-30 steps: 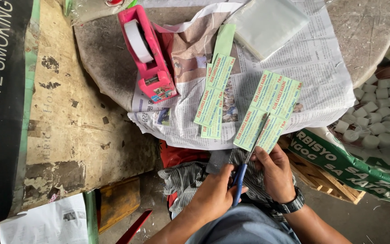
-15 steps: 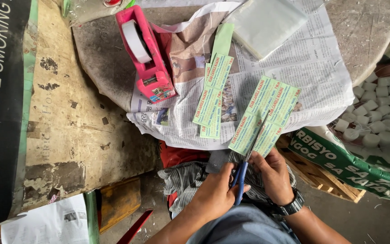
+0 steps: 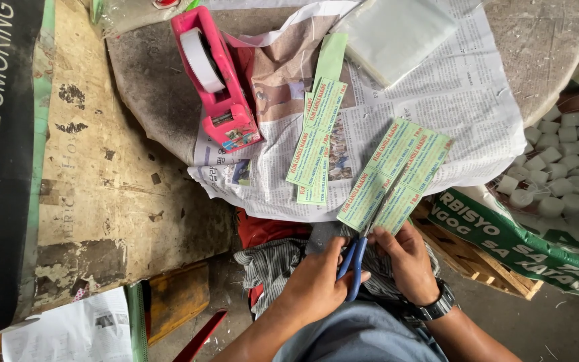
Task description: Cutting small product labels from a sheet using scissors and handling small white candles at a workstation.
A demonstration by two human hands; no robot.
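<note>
- Head view, far left: a pink tape dispenser [image 3: 217, 80] stands on the edge of the spread newspaper [image 3: 464, 87], well apart from the cutting; a nudge to the paper could tip it off the worn round table [image 3: 149, 87].
- Centre: cut green label strips [image 3: 316, 144] lie loose in an overlapping pile on the newspaper; a draught or a dragged sleeve would likely scatter them.
- Lower centre: the person's left hand [image 3: 316, 281] has its fingers closed through the blue handles of the scissors [image 3: 363, 234], whose blades run up into the sheet. A slanted stroke would probably cut through the print rather than between the rows.
- Just right: the green label sheet [image 3: 397, 174] is held in the air over the table's near edge, partly slit, its two halves tilting apart; the unsupported far end could sag and tear.
- Right: the right hand [image 3: 407, 261], a watch at the wrist, pinches the sheet's lower edge, fingertips just beside the blades, where a nick looks possible.
- Far right: white cylinders [image 3: 557, 167] lie in a sack below, where a dropped strip might vanish.
</note>
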